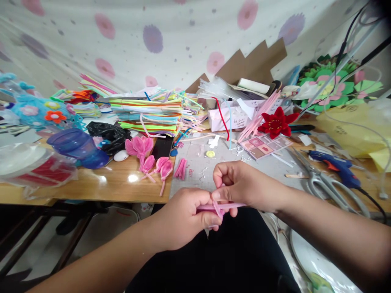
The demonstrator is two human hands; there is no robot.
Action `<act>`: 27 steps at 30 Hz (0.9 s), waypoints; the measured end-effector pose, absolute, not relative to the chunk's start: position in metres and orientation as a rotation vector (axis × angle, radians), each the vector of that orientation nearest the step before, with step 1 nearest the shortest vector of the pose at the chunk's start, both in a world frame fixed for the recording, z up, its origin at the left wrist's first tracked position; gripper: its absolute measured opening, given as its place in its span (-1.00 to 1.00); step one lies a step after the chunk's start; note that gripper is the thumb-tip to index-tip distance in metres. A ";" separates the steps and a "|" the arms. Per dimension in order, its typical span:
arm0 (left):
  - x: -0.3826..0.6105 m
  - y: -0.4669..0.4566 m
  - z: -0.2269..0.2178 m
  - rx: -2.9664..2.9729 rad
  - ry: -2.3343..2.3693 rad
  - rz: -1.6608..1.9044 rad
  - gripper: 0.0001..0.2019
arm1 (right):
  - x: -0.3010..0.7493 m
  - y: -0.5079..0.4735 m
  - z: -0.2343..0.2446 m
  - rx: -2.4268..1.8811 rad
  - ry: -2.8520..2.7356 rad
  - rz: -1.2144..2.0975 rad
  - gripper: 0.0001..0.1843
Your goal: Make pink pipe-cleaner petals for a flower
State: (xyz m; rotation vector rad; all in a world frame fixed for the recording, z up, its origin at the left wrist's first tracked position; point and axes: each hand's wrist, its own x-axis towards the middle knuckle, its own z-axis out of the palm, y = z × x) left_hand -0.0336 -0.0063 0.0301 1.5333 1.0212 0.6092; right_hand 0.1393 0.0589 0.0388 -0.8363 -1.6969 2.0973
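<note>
Pink pipe cleaners point(219, 208) are pinched between my two hands, above my lap at the table's front edge. My left hand point(183, 217) grips them between thumb and fingers from the left. From the right, my right hand point(244, 185) pinches the same pink pieces, and one stem sticks out below its fingers. My fingers hide much of the held shape. Beyond my left hand lie a bundle of short pink pipe cleaners point(181, 169) and several pink pipe-cleaner flowers point(164, 167).
Stacks of coloured pipe cleaners point(146, 116) line the back. Large scissors point(328, 183) and a blue glue gun point(336, 165) lie at right, near a red flower point(277, 122). A blue-purple plastic cup point(77, 147) and a clear tub point(36, 165) stand at left.
</note>
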 end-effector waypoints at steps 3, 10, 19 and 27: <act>-0.036 -0.009 0.032 1.467 0.968 0.615 -0.90 | 0.141 0.058 0.028 -0.740 -1.614 2.117 -0.58; -0.040 -0.012 0.026 1.408 0.975 0.749 -0.81 | 0.145 0.044 0.017 -0.540 -1.797 1.414 -0.85; -0.034 -0.010 0.023 1.220 0.885 0.885 -0.74 | 0.150 0.041 0.027 -0.257 -2.063 0.980 -0.81; -0.031 -0.010 0.018 0.954 0.835 0.884 -0.69 | 0.148 0.044 0.021 -0.237 -2.019 1.057 -0.82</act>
